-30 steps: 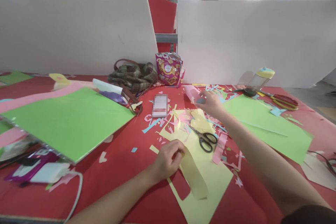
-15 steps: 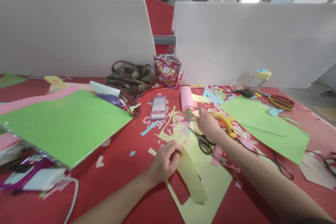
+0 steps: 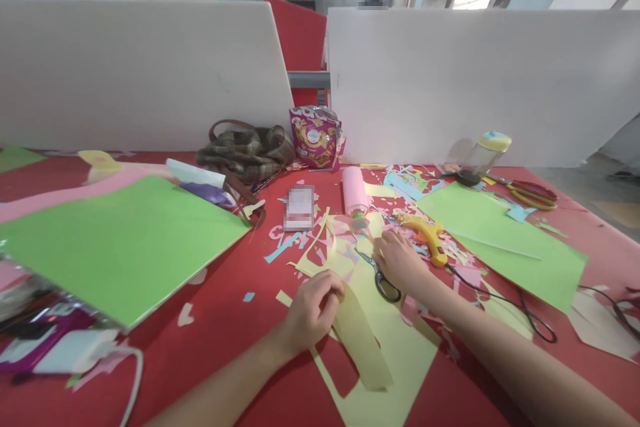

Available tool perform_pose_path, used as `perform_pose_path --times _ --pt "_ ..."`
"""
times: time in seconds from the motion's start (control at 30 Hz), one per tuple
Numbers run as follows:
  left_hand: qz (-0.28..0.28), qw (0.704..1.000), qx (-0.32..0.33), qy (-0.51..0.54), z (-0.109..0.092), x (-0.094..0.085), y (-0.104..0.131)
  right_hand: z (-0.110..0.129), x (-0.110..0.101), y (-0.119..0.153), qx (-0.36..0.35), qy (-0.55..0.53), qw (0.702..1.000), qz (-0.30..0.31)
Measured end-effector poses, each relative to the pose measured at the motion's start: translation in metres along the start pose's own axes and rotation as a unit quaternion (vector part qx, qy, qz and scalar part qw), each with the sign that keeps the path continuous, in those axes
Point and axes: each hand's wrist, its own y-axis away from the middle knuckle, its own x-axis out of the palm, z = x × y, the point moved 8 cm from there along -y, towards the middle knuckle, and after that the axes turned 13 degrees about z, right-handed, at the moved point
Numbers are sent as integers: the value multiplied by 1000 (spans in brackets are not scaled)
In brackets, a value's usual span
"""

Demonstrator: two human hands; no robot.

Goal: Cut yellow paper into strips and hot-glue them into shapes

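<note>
My left hand (image 3: 313,310) is closed, thumb and fingers pinching the upper end of a pale yellow paper strip (image 3: 363,343). The strip hangs over a larger yellow paper sheet (image 3: 417,347) that has an opening cut in it. My right hand (image 3: 400,260) is closed with its fingers curled downward, and the fingertips are partly hidden. Right beside it, on the left, lie black-handled scissors (image 3: 386,288) with their blades pointing away from me. A yellow glue gun (image 3: 430,237) rests just past the right hand, its black cord trailing to the right.
A pink cylinder (image 3: 355,190) lies ahead among paper scraps. Green boards (image 3: 125,247) are at left and right (image 3: 525,253). Farther back are a snack bag (image 3: 316,137), a plaid cloth bag (image 3: 250,153), a lidded jar (image 3: 487,157) and red-yellow handled scissors (image 3: 535,195). White panels (image 3: 450,80) border the table.
My right hand has come back toward me and lower, from near the pink cylinder to beside the scissors. My left hand keeps its pinch on the strip.
</note>
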Motion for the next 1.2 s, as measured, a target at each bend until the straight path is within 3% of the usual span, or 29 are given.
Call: perform_pose_path --times 0.23,0.37,0.47,0.63,0.73,0.87,1.03,1.2 --pt "-17 1000 -15 0 3 -2 0 -1 -26 4 -7 -17 999 -37" --pt "-51 996 -69 14 14 -7 0 3 -44 -9 -10 -24 997 -71" --pt "-42 995 -85 -8 16 -11 -5 16 -46 -22 -40 -17 997 -71" --pt "-16 985 -58 -161 6 -24 -32 38 -47 -34 -83 -15 995 -53" --pt "-2 982 -45 -184 8 -31 -59 40 -53 -37 -101 -19 994 -43" --pt "8 977 -55 -204 23 -41 -104 22 -65 -57 -101 -26 994 -11" --pt "43 972 -58 -223 42 -38 -156 -28 -83 -109 -44 -35 998 31" --pt "69 968 -74 -231 55 -27 -177 -60 -80 -157 1 -39 994 101"
